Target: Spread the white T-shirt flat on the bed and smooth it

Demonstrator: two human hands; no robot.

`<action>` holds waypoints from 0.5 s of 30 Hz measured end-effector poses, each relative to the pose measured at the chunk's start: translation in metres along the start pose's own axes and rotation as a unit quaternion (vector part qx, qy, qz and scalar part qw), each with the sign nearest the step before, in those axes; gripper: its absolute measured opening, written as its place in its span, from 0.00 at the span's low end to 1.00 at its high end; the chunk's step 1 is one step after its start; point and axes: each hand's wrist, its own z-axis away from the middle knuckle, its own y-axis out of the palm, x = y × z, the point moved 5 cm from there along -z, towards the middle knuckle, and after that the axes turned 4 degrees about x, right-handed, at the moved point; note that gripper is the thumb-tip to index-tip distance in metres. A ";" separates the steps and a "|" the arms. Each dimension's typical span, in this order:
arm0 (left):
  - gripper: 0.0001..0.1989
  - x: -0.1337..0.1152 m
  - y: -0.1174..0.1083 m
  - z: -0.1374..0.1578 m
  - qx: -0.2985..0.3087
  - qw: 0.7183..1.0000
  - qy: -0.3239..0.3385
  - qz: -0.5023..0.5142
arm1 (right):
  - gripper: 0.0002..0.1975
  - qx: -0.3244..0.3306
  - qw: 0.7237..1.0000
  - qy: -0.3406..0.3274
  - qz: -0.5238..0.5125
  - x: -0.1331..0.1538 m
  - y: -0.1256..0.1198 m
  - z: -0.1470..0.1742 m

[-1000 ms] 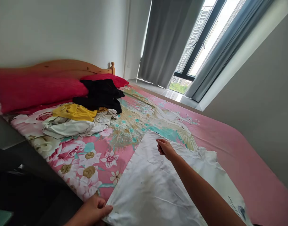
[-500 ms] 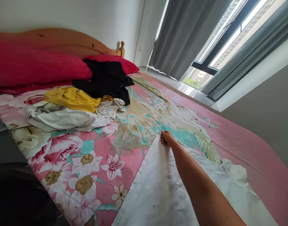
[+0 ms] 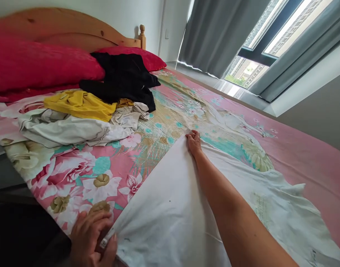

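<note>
White garment (image 3: 164, 207) lies on the bed (image 3: 303, 148), one corner at its near edge, another toward the middle. Right hand (image 3: 194, 142) pinched on that farther corner; left hand (image 3: 92, 237) curled about the near one, clamped or not, cannot tell. Step looks like straightening the side between; next move calls for even tension at both corners

A wooden headboard (image 3: 75, 27) rose at the upper left of the frame, behind red pillows (image 3: 42, 65); at upper right, grey curtains (image 3: 214, 37) flanked a dark-framed window (image 3: 258, 55).
</note>
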 end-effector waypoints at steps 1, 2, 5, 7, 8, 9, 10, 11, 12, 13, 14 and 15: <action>0.13 0.000 0.001 0.003 -0.003 1.000 -0.008 0.002 | 0.22 0.003 1.000 -0.006 -0.007 -0.003 0.002 0.004; 0.16 -0.002 0.002 0.004 -0.004 1.000 -0.010 0.003 | 0.24 0.015 1.000 -0.008 -0.013 -0.004 0.002 0.006; 0.19 -0.009 0.001 0.003 0.005 1.000 0.012 -0.009 | 0.27 0.064 0.998 0.008 -0.017 0.006 -0.002 0.007; 0.19 -0.013 0.000 -0.001 0.015 0.999 0.031 -0.025 | 0.28 0.080 0.997 0.021 -0.010 0.021 -0.004 0.013; 0.18 -0.014 -0.001 -0.003 0.018 0.999 0.037 -0.032 | 0.29 0.082 0.996 0.024 -0.006 0.030 -0.004 0.020; 0.18 -0.015 -0.001 -0.004 0.020 0.998 0.041 -0.038 | 0.30 0.083 0.996 0.028 -0.004 0.038 -0.003 0.033; 0.18 -0.015 -0.001 -0.005 0.018 0.998 0.044 -0.043 | 0.30 0.086 0.996 0.023 0.004 0.047 -0.001 0.052; 0.17 -0.014 -0.001 -0.006 0.018 0.998 0.045 -0.048 | 0.31 0.094 0.995 0.012 0.020 0.055 0.000 0.077; 0.17 -0.014 -0.001 -0.006 0.018 0.998 0.046 -0.051 | 0.31 0.106 0.994 -0.008 0.037 0.062 0.001 0.107; 0.16 -0.014 0.000 -0.007 0.017 0.997 0.045 -0.053 | 0.30 0.137 0.983 -0.064 0.101 0.069 0.002 0.143; 0.16 -0.014 0.001 -0.007 0.020 0.997 0.042 -0.056 | 0.31 0.180 0.964 -0.107 0.161 0.072 0.002 0.181; 0.16 -0.014 0.003 -0.009 0.026 0.997 0.039 -0.059 | 0.31 0.218 0.944 -0.130 0.211 0.069 -0.002 0.220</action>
